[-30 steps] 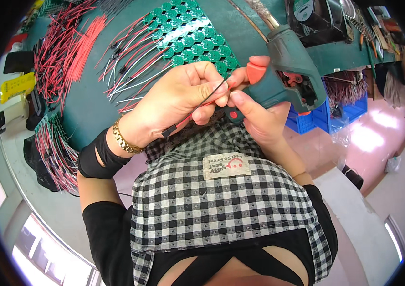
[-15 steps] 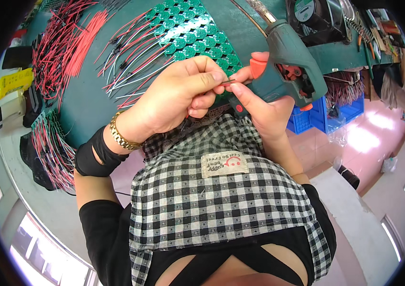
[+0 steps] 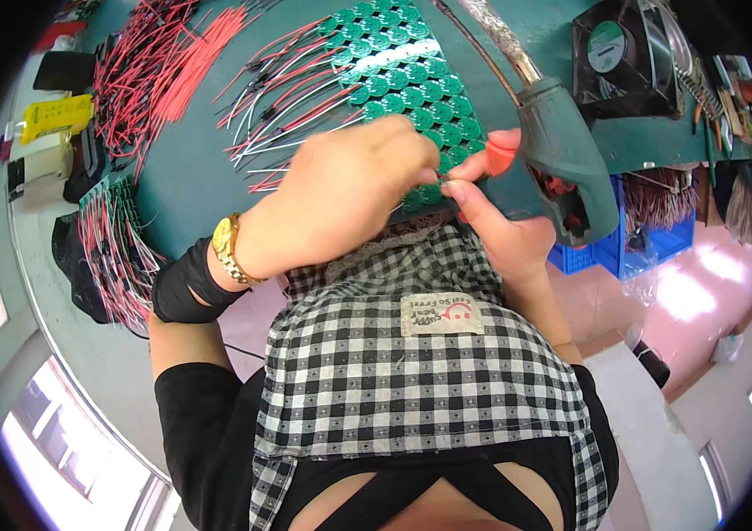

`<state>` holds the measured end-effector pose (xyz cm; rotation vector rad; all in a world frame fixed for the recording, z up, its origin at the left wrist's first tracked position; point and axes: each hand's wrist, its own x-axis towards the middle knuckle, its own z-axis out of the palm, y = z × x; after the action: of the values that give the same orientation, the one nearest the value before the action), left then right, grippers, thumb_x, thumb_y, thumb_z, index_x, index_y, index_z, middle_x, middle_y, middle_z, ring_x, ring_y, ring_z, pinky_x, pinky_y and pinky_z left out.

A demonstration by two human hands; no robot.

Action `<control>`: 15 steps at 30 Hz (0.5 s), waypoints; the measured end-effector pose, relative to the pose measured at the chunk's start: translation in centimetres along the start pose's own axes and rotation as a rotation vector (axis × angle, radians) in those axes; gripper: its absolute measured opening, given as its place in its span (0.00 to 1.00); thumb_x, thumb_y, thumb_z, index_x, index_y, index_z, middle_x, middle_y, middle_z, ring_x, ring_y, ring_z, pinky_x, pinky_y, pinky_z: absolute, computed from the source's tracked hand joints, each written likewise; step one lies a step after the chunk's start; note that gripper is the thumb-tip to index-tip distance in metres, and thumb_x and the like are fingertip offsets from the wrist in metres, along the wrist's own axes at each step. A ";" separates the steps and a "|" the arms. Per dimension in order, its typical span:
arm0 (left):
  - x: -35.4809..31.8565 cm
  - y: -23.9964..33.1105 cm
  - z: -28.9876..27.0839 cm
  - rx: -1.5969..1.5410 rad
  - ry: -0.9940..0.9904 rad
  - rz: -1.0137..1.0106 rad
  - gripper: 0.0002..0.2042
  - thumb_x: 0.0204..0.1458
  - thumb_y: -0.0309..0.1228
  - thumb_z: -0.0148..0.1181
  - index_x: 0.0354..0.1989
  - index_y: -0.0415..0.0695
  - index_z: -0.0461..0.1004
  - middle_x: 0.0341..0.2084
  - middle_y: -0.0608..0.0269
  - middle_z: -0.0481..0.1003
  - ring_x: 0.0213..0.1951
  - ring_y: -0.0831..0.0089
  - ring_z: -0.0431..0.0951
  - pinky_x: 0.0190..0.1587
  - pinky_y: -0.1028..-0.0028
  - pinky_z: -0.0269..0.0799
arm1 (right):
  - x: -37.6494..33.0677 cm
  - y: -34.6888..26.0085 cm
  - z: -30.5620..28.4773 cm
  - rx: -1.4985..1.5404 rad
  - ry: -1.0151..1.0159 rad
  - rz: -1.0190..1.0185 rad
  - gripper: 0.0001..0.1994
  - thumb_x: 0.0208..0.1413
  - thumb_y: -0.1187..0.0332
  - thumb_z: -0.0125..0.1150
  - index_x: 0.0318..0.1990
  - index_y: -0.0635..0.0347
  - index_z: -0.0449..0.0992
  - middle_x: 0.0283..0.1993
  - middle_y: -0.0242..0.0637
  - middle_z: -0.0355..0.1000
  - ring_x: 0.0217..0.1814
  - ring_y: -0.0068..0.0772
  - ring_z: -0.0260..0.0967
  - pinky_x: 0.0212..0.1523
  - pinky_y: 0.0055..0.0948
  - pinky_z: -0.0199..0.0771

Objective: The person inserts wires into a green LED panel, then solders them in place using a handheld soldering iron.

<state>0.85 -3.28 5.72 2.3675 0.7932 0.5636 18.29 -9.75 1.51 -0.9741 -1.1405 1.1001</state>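
Observation:
My left hand (image 3: 349, 190), with its back turned up, is closed in a pinch at the edge of the panel of round green circuit boards (image 3: 389, 57). A thin wire (image 3: 443, 180) runs between its fingertips and my right hand (image 3: 513, 226); most of it is hidden. My right thumb and a finger are pinched together on the wire's end. The same hand also holds a dark green soldering gun (image 3: 562, 133), with a finger at its red trigger (image 3: 500, 157). The gun's metal tip (image 3: 504, 40) and thin feed tube point away from me.
Red, black and white wires (image 3: 292, 97) lie along the panel's left side. A pile of red and black wires (image 3: 141, 75) is farther left, and wired boards (image 3: 119, 252) hang near the left edge. A black fan (image 3: 624, 57) stands back right, above blue bins (image 3: 659, 234).
My left hand has turned over so its back faces up, and its fingertips have shifted beside the right ones. The right hand keeps its pinch and the gun. The whole view has shifted slightly.

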 end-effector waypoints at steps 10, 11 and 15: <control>-1.0 -6.3 -0.1 -0.059 0.398 -0.274 0.02 0.42 0.23 0.62 0.24 0.41 0.74 0.22 0.65 0.71 0.21 0.77 0.71 0.24 0.79 0.68 | -3.9 1.5 -2.1 0.176 -0.137 0.111 0.24 0.52 0.77 0.54 0.58 0.59 0.60 0.34 0.36 0.68 0.33 0.23 0.65 0.32 0.24 0.67; -0.9 -6.5 0.0 -0.057 0.391 -0.262 0.02 0.41 0.23 0.62 0.23 0.41 0.74 0.22 0.66 0.71 0.21 0.77 0.71 0.24 0.80 0.68 | -4.7 1.1 -1.9 0.190 -0.088 0.207 0.20 0.52 0.73 0.55 0.54 0.63 0.64 0.36 0.35 0.68 0.34 0.23 0.65 0.33 0.24 0.68; -0.5 -6.8 0.5 -0.046 0.399 -0.234 0.03 0.39 0.23 0.62 0.22 0.41 0.74 0.21 0.66 0.71 0.20 0.77 0.72 0.23 0.80 0.69 | -6.1 0.2 -2.7 -0.057 -0.156 0.367 0.14 0.51 0.69 0.55 0.44 0.64 0.69 0.36 0.35 0.68 0.34 0.23 0.66 0.36 0.23 0.70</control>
<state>-2.02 0.68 0.88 2.1064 1.1983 0.9557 20.48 -15.80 -0.25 -1.1897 -1.1495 1.4647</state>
